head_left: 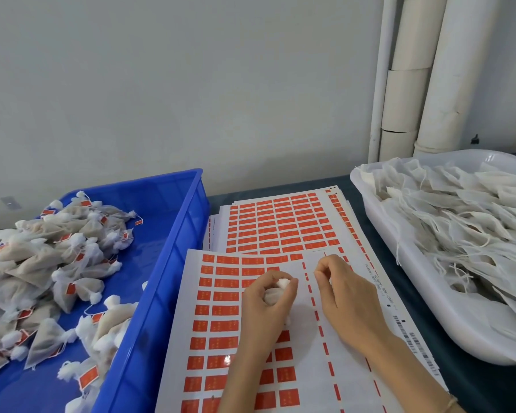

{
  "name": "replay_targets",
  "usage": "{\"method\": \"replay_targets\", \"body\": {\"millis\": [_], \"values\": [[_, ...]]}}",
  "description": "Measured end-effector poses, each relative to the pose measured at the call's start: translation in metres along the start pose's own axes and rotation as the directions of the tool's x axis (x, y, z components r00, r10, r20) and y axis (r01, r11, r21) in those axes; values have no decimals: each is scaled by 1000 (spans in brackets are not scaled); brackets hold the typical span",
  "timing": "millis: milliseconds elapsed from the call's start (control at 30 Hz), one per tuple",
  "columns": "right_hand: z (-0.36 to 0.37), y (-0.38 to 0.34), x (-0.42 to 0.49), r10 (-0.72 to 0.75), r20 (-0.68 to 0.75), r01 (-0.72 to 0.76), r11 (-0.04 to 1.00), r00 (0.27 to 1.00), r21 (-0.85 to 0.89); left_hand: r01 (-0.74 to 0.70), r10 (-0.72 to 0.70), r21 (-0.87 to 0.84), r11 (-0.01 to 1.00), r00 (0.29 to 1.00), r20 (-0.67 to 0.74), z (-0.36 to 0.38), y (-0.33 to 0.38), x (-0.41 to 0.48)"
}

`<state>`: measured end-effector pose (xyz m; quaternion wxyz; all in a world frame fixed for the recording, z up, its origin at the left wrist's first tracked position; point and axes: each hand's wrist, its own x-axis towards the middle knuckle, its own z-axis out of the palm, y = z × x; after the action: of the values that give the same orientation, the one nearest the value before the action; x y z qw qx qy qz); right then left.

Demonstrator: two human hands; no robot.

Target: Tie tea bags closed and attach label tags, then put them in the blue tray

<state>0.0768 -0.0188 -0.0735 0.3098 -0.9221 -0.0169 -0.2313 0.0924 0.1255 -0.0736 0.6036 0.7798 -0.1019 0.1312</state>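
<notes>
My left hand [265, 302] grips a white tea bag [276, 292] by its gathered neck, over a sheet of red label stickers [221, 317]. Just to its right, my right hand [343, 290] has thumb and forefinger pinched together; a string between them is too thin to make out. The blue tray [173, 263] stands at the left and holds several tied tea bags with red tags [48, 263].
More sticker sheets [280, 225] are stacked behind the front sheet. A white tray [414, 278] at the right is heaped with untied tea bags [459, 222]. White pipes [414, 84] run up the wall at the back right.
</notes>
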Motion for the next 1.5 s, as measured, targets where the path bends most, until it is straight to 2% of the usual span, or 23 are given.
{"method": "replay_targets", "body": {"millis": [200, 367, 567, 700, 833, 1033, 1267, 1367, 1433, 1500], "values": [[3, 3, -2, 65, 98, -63, 998, 993, -26, 54, -52, 29, 998, 997, -60, 0, -3, 2], [4, 3, -5, 103, 132, -99, 994, 986, -36, 118, -119, -17, 993, 985, -125, -2, -4, 2], [5, 2, 8, 184, 108, -183, 983, 977, -15, 204, -224, -111, 973, 953, -206, -4, -6, 4], [10, 2, 36, 184, 11, -184, 982, 983, 48, 218, -248, -150, 965, 940, -234, -5, -3, 4], [23, 19, 51, 221, 170, -219, 975, 960, -30, 248, -280, -161, 955, 933, -226, -4, -5, 5], [34, 36, 50, 240, 260, -203, 966, 935, -159, 237, -267, -165, 957, 945, -187, -4, -3, 5], [23, 43, 49, 232, 351, -197, 971, 907, -133, 105, -167, -248, 963, 955, -243, -9, 17, 13], [20, 44, 47, 234, 378, -214, 972, 896, -93, 99, -121, -143, 985, 980, -157, -8, 27, 30], [20, 43, 45, 227, 347, -218, 974, 910, -67, 103, -98, 46, 994, 991, -91, -5, 27, 44], [20, 40, 43, 206, 302, -199, 979, 931, -52, 99, -86, 261, 960, 995, -57, 0, 20, 54]]}}
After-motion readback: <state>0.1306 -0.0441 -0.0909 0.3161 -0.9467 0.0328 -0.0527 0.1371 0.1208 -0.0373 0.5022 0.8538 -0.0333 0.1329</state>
